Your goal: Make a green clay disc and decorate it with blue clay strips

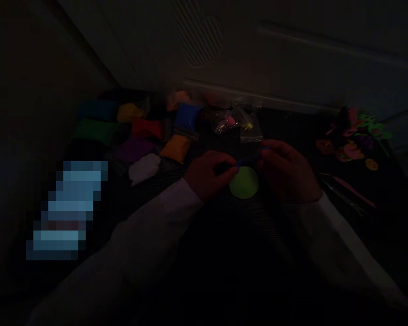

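A thin blue strip, apparently modelling clay [248, 160], stretches between my two hands. My left hand [211, 174] pinches its left end between thumb and fingers. At the other end, my right hand [285, 170] is closed on it, with a bit of blue showing at the fingertips. Just below the strip lies a flat, round light-green disc [244, 183], close to the left fingertips. The scene is very dark, so the fine shape of the strip is hard to make out.
Packets of coloured clay, among them red [147, 128], orange [176, 148] and white [144, 169], lie at the left. Clear bags [250, 124] sit behind my hands. Small colourful shapes [350, 151] and slim tools [347, 192] are at the right. A blurred-out bright screen [68, 210] is at left.
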{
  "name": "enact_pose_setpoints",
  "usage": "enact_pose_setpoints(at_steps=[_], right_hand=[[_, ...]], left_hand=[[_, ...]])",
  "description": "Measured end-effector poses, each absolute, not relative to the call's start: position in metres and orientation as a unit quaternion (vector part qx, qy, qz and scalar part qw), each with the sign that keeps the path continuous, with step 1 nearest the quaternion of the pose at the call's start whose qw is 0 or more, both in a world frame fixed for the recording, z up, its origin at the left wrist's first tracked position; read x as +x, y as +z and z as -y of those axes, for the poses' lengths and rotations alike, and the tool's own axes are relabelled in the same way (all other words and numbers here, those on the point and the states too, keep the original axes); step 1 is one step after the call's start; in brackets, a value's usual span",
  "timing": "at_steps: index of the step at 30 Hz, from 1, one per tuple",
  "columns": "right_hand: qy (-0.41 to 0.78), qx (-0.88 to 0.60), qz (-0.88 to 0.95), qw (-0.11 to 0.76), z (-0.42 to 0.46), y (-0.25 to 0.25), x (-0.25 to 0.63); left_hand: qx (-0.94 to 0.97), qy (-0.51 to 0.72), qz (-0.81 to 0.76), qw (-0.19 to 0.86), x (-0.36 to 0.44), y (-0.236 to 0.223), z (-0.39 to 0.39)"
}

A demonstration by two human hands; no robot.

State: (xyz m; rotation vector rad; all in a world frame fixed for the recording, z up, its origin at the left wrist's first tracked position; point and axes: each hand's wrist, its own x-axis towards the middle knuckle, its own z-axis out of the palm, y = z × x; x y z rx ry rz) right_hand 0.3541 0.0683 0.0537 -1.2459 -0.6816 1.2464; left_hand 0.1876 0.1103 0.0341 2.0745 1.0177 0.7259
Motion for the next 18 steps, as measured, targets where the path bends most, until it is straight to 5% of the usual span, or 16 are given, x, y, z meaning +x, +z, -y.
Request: enact_pose_setpoints(at_steps=[11, 18], right_hand=[[0.550, -0.497, 0.364, 0.563, -0.054, 0.066, 0.357], [0.558, -0.526, 0.395, 0.506, -0.049, 0.065, 0.351]], left_hand=[[0.636, 0.346, -0.365, 0.585, 0.187, 0.035, -0.112], [0.713, 0.412, -0.331, 0.460, 0.183, 0.037, -0.114]])
